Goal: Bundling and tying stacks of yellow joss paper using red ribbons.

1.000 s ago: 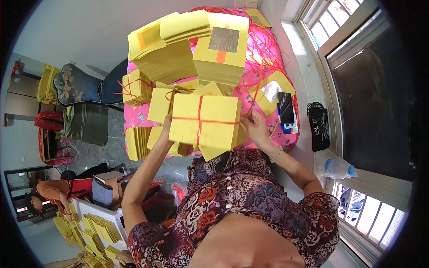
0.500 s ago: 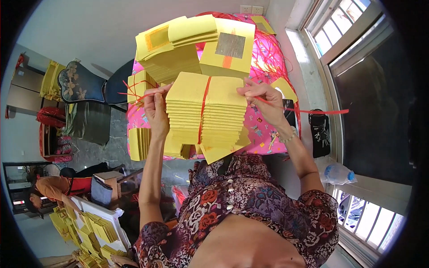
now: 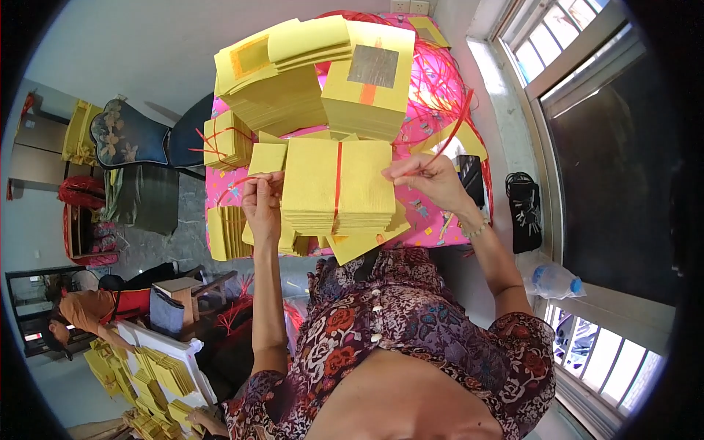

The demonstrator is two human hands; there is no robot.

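Observation:
A thick bundle of folded yellow paper sits in front of me on the table, with a red plastic strip running across its middle. At the bundle's left side my left hand is closed, pinching a red string whose loose tail points left. My right hand, closed at the right side, pinches another length of red string that sticks up past the fingers. Whether the two lengths join behind or under the bundle is hidden. Loose yellow sheets lie under the bundle's near edge.
Tall yellow paper stacks stand behind on the pink tablecloth, beside a tangle of red string. A smaller tied bundle is at the left. Lower left, another person works at a white table with yellow paper.
The bundle has tipped down, now showing more of its top face. Both hands have lowered with the string; the right-hand tail has swung from pointing right to pointing up.

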